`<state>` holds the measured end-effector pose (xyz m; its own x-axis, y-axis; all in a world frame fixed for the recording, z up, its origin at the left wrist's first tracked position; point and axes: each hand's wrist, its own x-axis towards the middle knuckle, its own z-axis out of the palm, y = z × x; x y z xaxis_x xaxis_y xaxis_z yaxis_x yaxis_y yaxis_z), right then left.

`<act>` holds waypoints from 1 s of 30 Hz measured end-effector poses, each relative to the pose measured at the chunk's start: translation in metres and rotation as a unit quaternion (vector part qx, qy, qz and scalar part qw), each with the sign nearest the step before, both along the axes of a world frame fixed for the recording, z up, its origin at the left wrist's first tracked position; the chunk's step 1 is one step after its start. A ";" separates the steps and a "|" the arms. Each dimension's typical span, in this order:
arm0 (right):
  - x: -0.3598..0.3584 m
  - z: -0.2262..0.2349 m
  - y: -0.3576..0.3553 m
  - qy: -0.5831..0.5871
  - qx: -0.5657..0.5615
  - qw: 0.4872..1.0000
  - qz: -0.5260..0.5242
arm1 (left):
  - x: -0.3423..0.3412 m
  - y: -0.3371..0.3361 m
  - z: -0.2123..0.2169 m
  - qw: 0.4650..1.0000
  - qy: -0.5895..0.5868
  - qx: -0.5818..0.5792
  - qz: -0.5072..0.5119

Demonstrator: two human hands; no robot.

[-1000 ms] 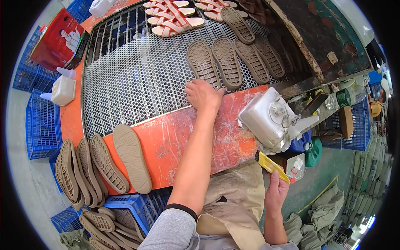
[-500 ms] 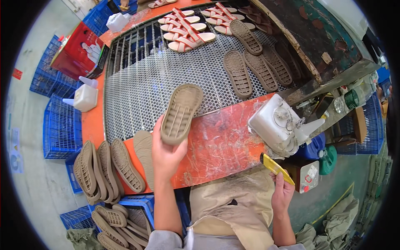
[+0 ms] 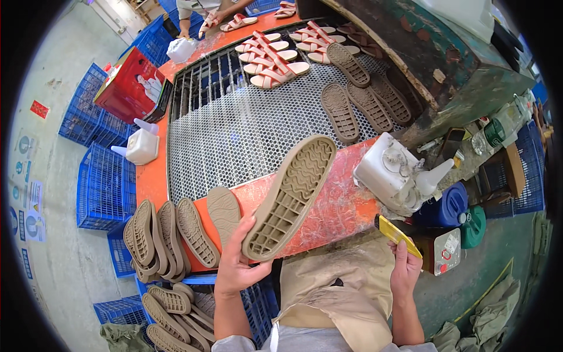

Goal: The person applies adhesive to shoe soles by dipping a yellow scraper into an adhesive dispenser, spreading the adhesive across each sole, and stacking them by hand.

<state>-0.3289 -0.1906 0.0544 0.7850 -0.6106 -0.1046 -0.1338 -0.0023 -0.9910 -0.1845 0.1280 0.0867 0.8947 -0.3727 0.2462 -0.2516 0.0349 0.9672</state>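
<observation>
My left hand (image 3: 239, 271) grips a brown shoe sole (image 3: 293, 193) by its lower end, thumb and fingers at the edges. The sole is tilted, its top end leaning right, with a face of grid cells and wavy ridges showing. In my right hand (image 3: 405, 270), a flat yellow-handled brush (image 3: 399, 236) with a short dark tip is pinched near the table's front edge. Several more brown soles (image 3: 198, 232) lean in a row at the table's left front, beside a flat one (image 3: 224, 214). Other soles (image 3: 339, 112) lie on the perforated metal conveyor (image 3: 234, 138).
Red-strapped sandals (image 3: 275, 73) stand on the conveyor's far part. White bottles with nozzles (image 3: 142, 146) (image 3: 387, 173) sit left and right. A dark machine housing (image 3: 451, 70) overhangs the right. Blue crates (image 3: 105, 188) line the left. Another person's hands (image 3: 214, 17) handle sandals at the far end.
My left hand has brought the sole nearer and tilted it rightward, so its ridged face shows larger. The right hand keeps the brush. Another person's hands and more sandals appear at the top.
</observation>
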 end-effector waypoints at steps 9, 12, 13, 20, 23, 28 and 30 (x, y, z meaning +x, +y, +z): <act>-0.020 0.000 -0.009 -0.012 -0.002 0.998 -0.055 | -0.022 -0.005 0.049 0.954 -0.053 0.259 -0.143; -0.023 -0.004 -0.016 -0.034 0.013 0.996 -0.078 | -0.033 -0.023 0.078 0.826 -0.244 0.447 -0.241; -0.027 -0.003 -0.019 -0.062 0.038 0.993 -0.098 | -0.041 -0.026 0.081 0.767 -0.303 0.497 -0.270; -0.041 -0.010 -0.032 -0.079 0.043 0.990 -0.107 | -0.074 -0.028 0.030 0.719 -0.376 0.445 -0.379; -0.049 -0.009 -0.034 -0.090 0.055 0.987 -0.123 | -0.076 -0.025 0.021 0.714 -0.376 0.416 -0.419; -0.060 -0.021 -0.040 -0.058 0.050 0.988 -0.136 | -0.074 -0.002 0.053 0.814 -0.185 0.325 -0.445; -0.063 -0.022 -0.044 -0.052 0.047 0.986 -0.151 | -0.081 0.001 0.047 0.871 -0.136 0.302 -0.363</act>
